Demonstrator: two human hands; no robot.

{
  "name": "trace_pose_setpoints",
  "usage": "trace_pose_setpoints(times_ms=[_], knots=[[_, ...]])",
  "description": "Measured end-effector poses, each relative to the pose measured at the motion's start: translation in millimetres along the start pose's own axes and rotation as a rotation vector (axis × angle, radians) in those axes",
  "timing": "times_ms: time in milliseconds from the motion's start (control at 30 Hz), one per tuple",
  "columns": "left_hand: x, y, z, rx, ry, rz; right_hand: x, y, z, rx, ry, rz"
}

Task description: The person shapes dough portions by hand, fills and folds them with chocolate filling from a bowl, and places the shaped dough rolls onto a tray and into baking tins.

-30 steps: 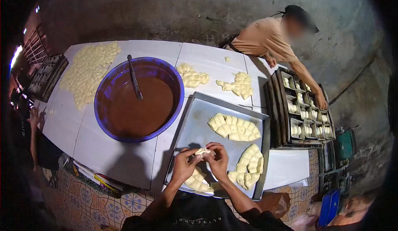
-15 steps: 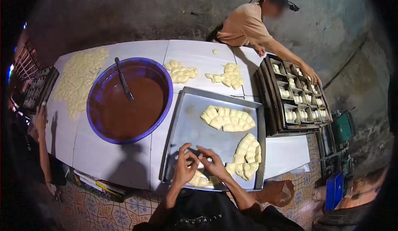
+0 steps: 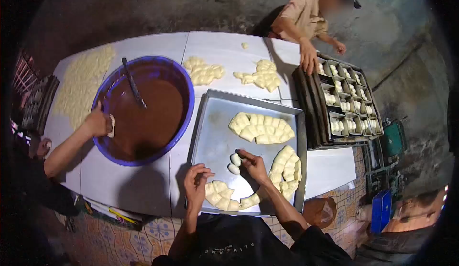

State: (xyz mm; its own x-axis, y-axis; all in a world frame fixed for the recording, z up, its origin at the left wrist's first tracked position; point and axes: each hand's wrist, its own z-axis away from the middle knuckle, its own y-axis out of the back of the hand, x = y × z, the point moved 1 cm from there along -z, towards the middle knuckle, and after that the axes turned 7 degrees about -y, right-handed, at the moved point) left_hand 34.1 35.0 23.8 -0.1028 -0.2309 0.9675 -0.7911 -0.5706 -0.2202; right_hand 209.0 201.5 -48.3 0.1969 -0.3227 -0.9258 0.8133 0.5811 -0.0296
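1. Has two smooth dough pieces (image 3: 234, 169) ready, lying together in the metal tray (image 3: 215, 118); shows similar ones in the mould stack (image 3: 308, 108).
2. Holds the right hand (image 3: 256, 168) at these pieces; cannot tell whether clamped on one.
3. Holds the left hand (image 3: 194, 182) loosely curled, thumb and fingers apart, apparently around nothing.
4. Leaves plenty of lumpy dough (image 3: 261, 129) seemingly unworked, in the tray and on the bench (image 3: 215, 46).

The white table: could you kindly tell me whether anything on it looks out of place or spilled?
One small dough piece sits alone near the far edge of the table, apart from the dough clusters nearer the tray, so it looks stray. I see no clear spill around the basin.
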Motion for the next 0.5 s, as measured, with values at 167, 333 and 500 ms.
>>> trace_pose_setpoints(times_ms=[167, 333, 500], knots=[[-14, 19, 11, 0.088, -0.026, -0.059, -15, -12, 15, 0.227, 0.304, 0.481], [-19, 7, 19, -0.033, 0.038, -0.233, -29, -25, 5, 0.176, 0.268, 0.598], [-19, 14, 25, -0.037, 0.05, -0.288, -28, -5, 2, 0.29, 0.338, 0.386]])
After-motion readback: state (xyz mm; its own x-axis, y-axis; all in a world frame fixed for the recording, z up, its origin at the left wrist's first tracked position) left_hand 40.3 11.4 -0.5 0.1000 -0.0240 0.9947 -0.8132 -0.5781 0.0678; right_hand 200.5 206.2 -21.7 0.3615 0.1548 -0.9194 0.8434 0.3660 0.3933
